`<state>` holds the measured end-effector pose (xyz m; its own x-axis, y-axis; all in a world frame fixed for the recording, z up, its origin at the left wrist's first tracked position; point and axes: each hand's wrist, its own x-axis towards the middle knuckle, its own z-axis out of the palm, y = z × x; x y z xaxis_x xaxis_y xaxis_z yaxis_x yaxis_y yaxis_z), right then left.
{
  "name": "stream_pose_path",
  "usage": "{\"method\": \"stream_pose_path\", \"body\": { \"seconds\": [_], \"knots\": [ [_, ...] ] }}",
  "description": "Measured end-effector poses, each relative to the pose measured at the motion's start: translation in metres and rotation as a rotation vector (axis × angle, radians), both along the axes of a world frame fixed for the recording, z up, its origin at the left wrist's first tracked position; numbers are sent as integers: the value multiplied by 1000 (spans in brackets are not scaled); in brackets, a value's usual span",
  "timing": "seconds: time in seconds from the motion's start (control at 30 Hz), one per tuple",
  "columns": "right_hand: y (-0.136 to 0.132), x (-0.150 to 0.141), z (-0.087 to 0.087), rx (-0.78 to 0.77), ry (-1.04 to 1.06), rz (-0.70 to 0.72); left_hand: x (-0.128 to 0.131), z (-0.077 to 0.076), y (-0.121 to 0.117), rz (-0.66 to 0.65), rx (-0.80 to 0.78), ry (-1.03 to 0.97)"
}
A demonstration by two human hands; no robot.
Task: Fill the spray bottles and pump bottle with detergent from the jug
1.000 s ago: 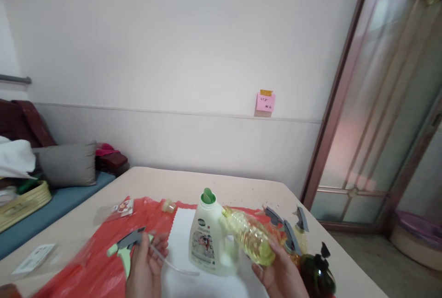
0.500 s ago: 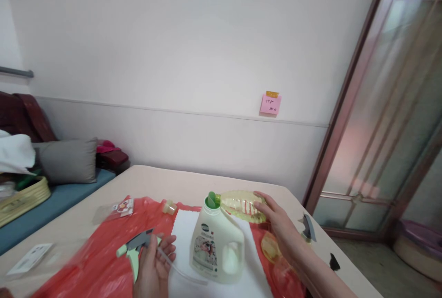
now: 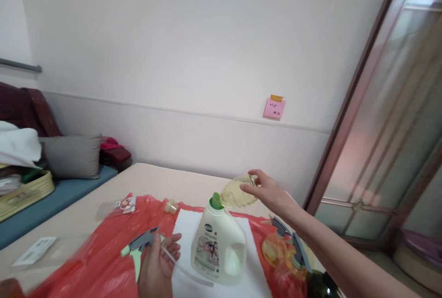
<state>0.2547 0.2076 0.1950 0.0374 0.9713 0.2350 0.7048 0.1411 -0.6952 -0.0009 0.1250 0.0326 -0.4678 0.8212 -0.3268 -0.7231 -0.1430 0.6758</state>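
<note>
A pale green detergent jug (image 3: pixel 216 247) stands upright on a white sheet, with a green spout in its open mouth. My right hand (image 3: pixel 264 189) grips the bottom end of a clear yellow bottle (image 3: pixel 239 192), tilted with its neck down at the jug's mouth. In my left hand (image 3: pixel 157 259) is a grey and light green spray trigger head (image 3: pixel 138 245). Its clear dip tube (image 3: pixel 188 274) reaches right, past the front of the jug.
Red plastic sheeting (image 3: pixel 93 252) lies under the white sheet (image 3: pixel 183 224). A small clear cap-like piece (image 3: pixel 171 206) sits behind my left hand. On the right stand orange spray bottles (image 3: pixel 274 248) and a dark bottle (image 3: pixel 321 285). A white card (image 3: pixel 36 251) lies left.
My right hand has raised the bottom of the yellow bottle, so it tips more steeply toward the jug. My left hand keeps the trigger head. The view has shifted slightly; more spray bottles show right.
</note>
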Motion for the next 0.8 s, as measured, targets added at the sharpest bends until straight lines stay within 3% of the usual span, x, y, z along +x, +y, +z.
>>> {"method": "stream_pose_path", "body": {
  "seconds": [0.27, 0.67, 0.8],
  "knots": [
    [-5, -31, 33, 22, -300, 42, -5, -7, 4, -6, 5, -64],
    [-9, -40, 40, 52, -373, 31, -5, 5, -3, -11, 43, -12],
    [-12, -38, 39, 76, -326, 29, -3, 6, 1, -4, -48, -86]
  ]
}}
